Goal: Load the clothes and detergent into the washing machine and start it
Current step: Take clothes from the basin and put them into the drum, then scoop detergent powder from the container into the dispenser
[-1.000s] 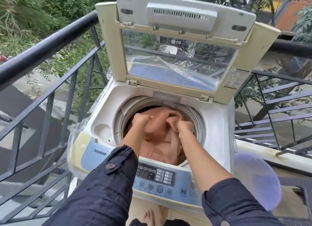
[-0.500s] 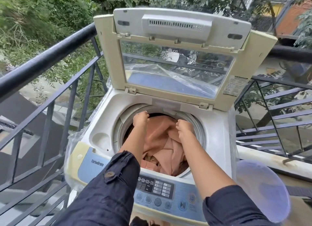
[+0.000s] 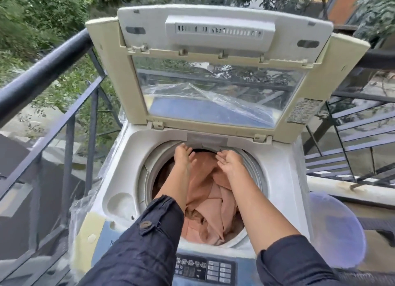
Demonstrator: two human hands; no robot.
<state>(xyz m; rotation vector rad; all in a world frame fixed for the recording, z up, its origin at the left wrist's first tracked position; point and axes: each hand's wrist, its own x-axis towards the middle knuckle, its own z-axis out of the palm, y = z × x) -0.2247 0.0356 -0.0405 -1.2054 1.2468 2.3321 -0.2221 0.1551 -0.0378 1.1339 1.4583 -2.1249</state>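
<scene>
The lid (image 3: 215, 72) of the washing machine (image 3: 284, 178) is propped up. The peach clothes (image 3: 205, 191) are piled inside the drum (image 3: 254, 168).

Both hands are seen at the far side of the drum. The left hand (image 3: 183, 155) is held flat with its fingers straight, and the tips reach the far rim. The right hand (image 3: 229, 160) is also spread out, with its palm turned up. Nothing is gripped by either of the 2 hands.

The clothes lie below the fingers and closer to the person. The pile is long from the far rim to the near rim, running the same way as the arms. Its highest fold is nearer to the right hand, which seems to rest on it. Whether the left hand touches the cloth cannot be told.

No detergent can be seen. It is probably needed next, so the hands would have to be pulled back toward the person. The control panel (image 3: 205, 268) is found there, under the arms.
</scene>
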